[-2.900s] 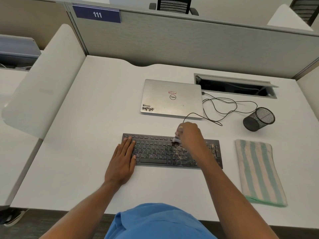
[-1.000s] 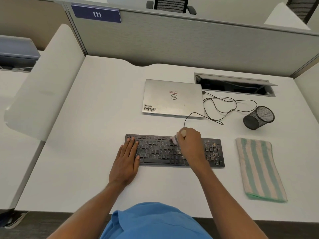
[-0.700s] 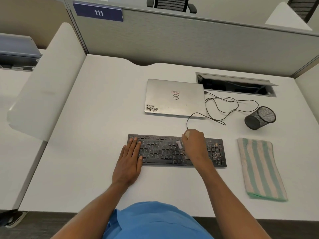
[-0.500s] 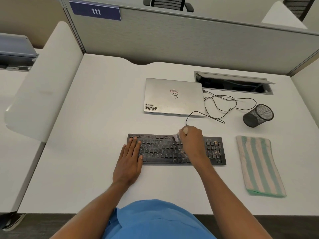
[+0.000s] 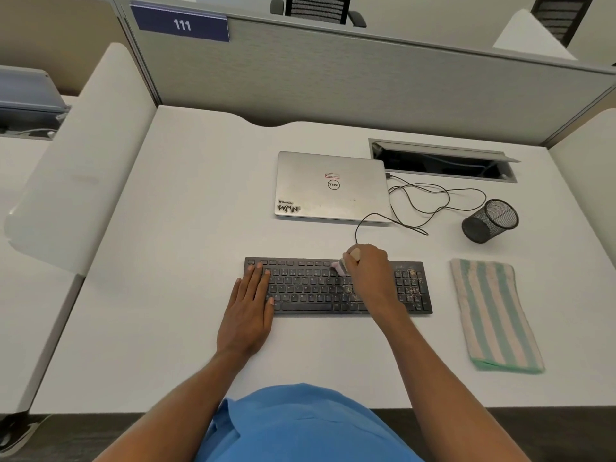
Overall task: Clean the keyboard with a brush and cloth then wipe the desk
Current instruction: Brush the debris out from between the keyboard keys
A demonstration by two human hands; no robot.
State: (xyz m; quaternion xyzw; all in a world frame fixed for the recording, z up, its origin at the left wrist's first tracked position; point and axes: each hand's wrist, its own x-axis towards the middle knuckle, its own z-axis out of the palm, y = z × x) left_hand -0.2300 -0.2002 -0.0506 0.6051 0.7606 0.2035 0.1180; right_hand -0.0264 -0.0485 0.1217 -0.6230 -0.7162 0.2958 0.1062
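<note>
Keyboard: the flat black keyboard lies on the white desk, close to the person, in the middle.
Dirt: small pale crumbs sit on the keys at the right end and near the middle.
Left hand: the left hand lies flat with straight fingers on the left end of the keyboard. Its palm is on the desk. It grips nothing.
Right hand: the right hand is curled round a small brush with a pale handle and pinkish hairs.
Brush: its hairs touch the keys near the top row, right of the middle.
Cloth: the folded cloth with green and cream stripes lies on the desk to the right of the keyboard, not touching it.
Laptop: a shut silver laptop lies behind the keyboard.
Cable: a thin black cable curls on the desk beside the laptop.
Cup: a black wire mesh cup lies tipped on its side, behind the cloth.
Sign: a blue sign with the number 111 is on the grey wall panel at the back.
</note>
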